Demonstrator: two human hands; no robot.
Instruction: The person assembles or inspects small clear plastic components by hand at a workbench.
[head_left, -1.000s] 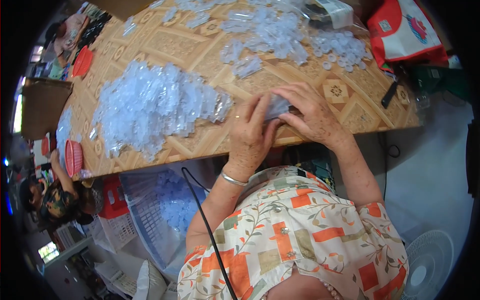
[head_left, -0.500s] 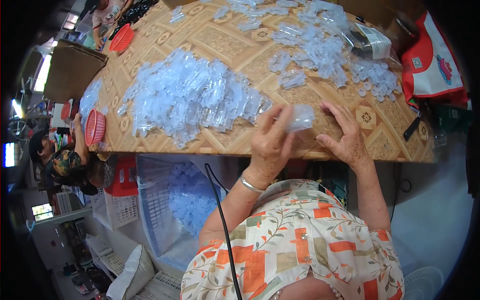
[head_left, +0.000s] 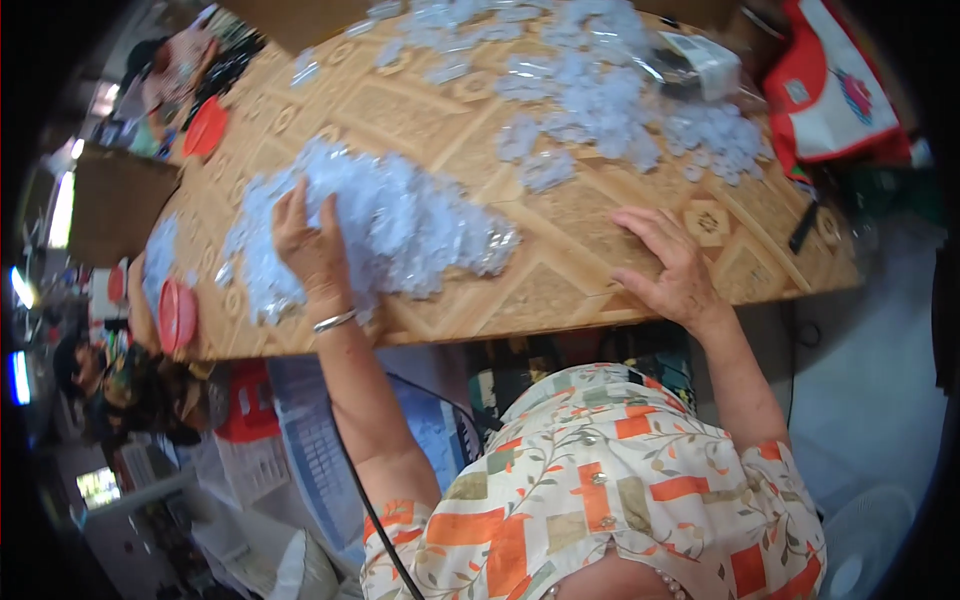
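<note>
A large heap of small clear plastic packets (head_left: 390, 215) covers the left-middle of the wood-patterned table (head_left: 560, 290). My left hand (head_left: 312, 245) is over the left part of this heap, its thumb and fingers apart, with nothing visible between them. Whether its fingertips touch the packets is hard to make out. My right hand (head_left: 668, 268) hovers at or just above the bare tabletop near the front edge, fingers stretched and thumb spread, holding nothing. Beyond it lie more packets in a loose scatter (head_left: 600, 100), and a group of small round translucent pieces (head_left: 715, 145).
Red plastic baskets (head_left: 178, 315) stand at the left edge, near another person (head_left: 130, 375). A black-handled tool (head_left: 803, 228) lies at the right, below a red and white bag (head_left: 835, 90). A bagged dark item (head_left: 700, 65) sits behind. A blue-lined crate (head_left: 330, 430) stands below the table.
My left hand has swung left from beside my right hand to the heap. The clear packet it held is no longer seen in it. My right hand stays about where it was.
</note>
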